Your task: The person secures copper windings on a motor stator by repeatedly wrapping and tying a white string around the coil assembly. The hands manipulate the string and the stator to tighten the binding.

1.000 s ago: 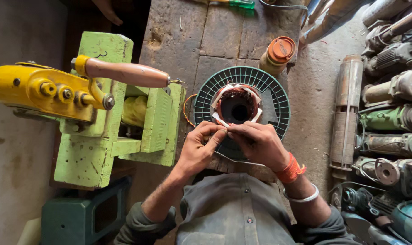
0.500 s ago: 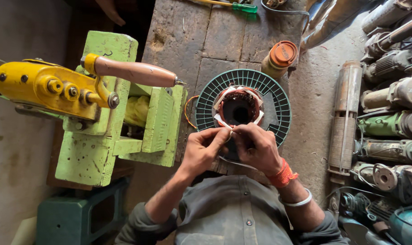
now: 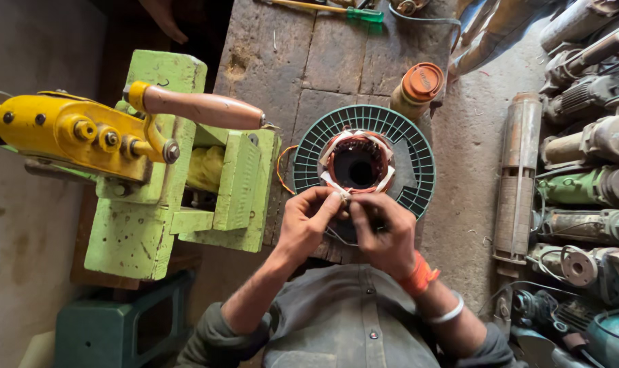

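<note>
Copper-wound stator (image 3: 358,163) on a green slotted disc (image 3: 418,146) at the near edge of the stone workbench (image 3: 309,68), white tie (image 3: 341,194) at its near rim pinched by left hand (image 3: 308,219) and right hand (image 3: 384,230), orange-capped bottle (image 3: 417,88) behind, green-and-yellow winding machine (image 3: 139,170) left.

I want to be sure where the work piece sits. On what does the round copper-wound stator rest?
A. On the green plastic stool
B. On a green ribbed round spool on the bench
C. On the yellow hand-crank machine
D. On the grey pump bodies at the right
B: the stator sits in the middle of the green ribbed spool, while both hands, the left hand and the right hand, meet at its near edge.
</note>
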